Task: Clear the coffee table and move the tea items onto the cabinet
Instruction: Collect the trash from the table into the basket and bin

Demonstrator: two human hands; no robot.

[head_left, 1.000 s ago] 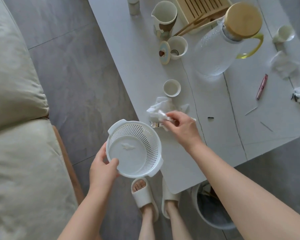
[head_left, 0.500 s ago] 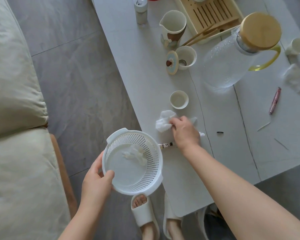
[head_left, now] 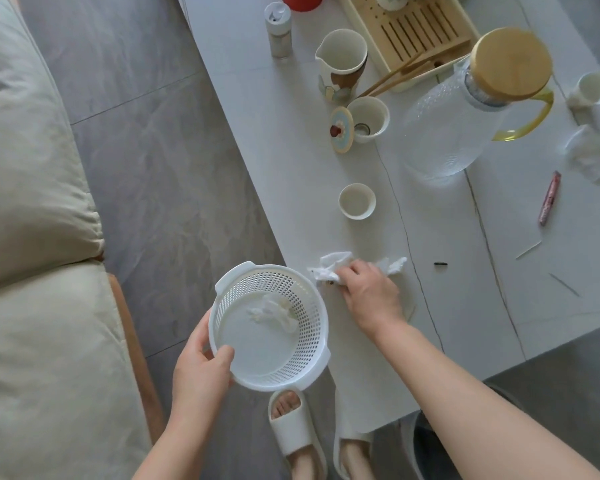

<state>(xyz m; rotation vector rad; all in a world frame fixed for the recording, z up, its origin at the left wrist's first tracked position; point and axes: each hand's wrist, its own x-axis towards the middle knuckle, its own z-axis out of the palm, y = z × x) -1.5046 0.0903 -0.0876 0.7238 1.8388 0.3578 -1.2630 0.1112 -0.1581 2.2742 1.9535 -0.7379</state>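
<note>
My left hand [head_left: 201, 365] grips the rim of a white perforated basket [head_left: 291, 355], held beside the near left edge of the white coffee table [head_left: 465, 327]. A bit of crumpled tissue [head_left: 274, 311] lies in the basket. On the table top my right hand [head_left: 371, 296] holds crumpled white tissue [head_left: 329, 266], close to the basket's rim. Farther back stand a small white teacup [head_left: 356, 201], a lidless cup [head_left: 368, 119] with its round lid [head_left: 340, 131] leaning on it, a painted pitcher [head_left: 342, 62], a glass jug with a wooden lid [head_left: 465, 109] and a bamboo tea tray [head_left: 409, 32].
A beige sofa [head_left: 32, 271] fills the left. Another small cup [head_left: 593, 88], a tissue wad [head_left: 593, 157], a pink wrapper [head_left: 549, 197] and thin sticks [head_left: 529, 244] lie at the right. A shaker [head_left: 278, 29] stands at the back. A bin [head_left: 430, 445] sits under the table's near corner.
My right hand slid the tissue along the table toward the basket, and more tissue now lies in the basket. The view shifted, so the table items sit lower in frame.
</note>
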